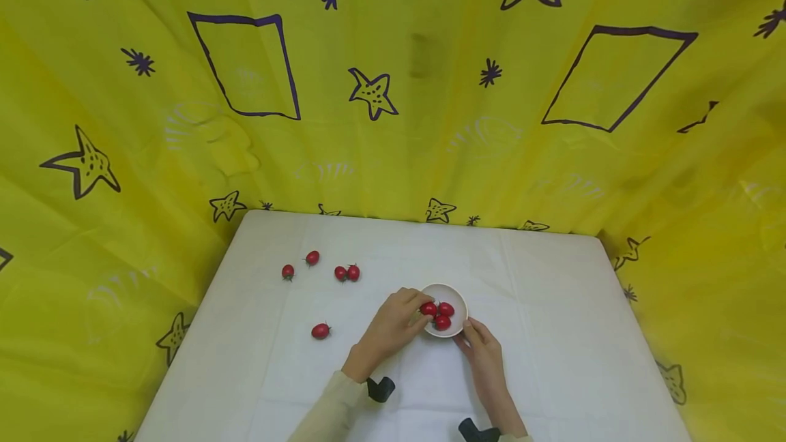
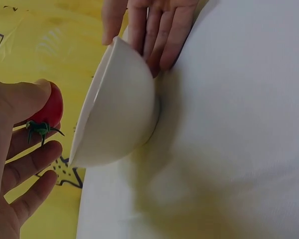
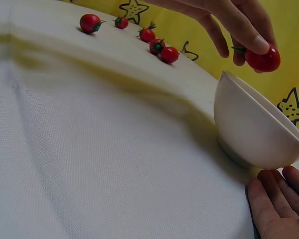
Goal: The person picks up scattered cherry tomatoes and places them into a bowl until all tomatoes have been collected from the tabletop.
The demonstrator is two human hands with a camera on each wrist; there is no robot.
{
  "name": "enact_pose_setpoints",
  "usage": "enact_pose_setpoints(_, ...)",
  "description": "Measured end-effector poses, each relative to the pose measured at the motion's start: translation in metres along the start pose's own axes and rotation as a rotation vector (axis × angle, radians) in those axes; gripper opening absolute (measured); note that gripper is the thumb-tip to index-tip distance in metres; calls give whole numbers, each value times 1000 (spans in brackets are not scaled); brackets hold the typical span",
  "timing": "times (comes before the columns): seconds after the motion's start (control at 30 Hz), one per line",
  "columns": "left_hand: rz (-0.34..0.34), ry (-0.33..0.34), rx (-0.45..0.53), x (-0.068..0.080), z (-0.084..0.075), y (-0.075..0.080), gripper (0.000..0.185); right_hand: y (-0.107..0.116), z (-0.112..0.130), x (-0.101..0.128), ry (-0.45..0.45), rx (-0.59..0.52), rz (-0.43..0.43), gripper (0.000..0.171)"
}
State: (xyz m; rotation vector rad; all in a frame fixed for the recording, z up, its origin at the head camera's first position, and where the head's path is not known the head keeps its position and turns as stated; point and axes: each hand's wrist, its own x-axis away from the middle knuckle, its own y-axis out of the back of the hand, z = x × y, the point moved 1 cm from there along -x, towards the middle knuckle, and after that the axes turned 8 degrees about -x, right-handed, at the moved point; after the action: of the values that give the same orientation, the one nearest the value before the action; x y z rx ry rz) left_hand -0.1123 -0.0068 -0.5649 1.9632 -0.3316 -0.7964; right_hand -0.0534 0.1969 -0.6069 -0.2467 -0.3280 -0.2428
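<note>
My left grip (image 1: 393, 322) pinches glossy round red cherry tomato (image 3: 262, 59) over smooth white ceramic bowl (image 1: 457, 300). My right grip (image 1: 482, 346), fingers straight, rests against bowl wall. Bowl sits on white woven-cloth bench (image 1: 552, 333).

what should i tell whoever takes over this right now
Left hand pinches a cherry tomato over the white bowl. Right hand steadies the bowl's near side with straight fingers.
Done: two tomatoes already lie in the bowl, besides the held one.
Left: five loose tomatoes lie on the white tablecloth, left of the bowl; four sit farther back, one nearer.
</note>
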Motion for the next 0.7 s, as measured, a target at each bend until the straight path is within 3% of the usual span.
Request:
enact_pose_setpoints(0.3, 18, -54, -113, -10, -8, -19, 29, 0, 1, 0, 2, -17, 5, 56)
enact_pose_setpoints(0.57, 106, 17, -211, -17, -15, -23, 28, -2, 3, 1, 11, -13, -2, 56)
enact_pose_setpoints(0.7, 121, 18, -293, -17, -18, -27, 28, 0, 2, 3, 8, 0, -4, 56)
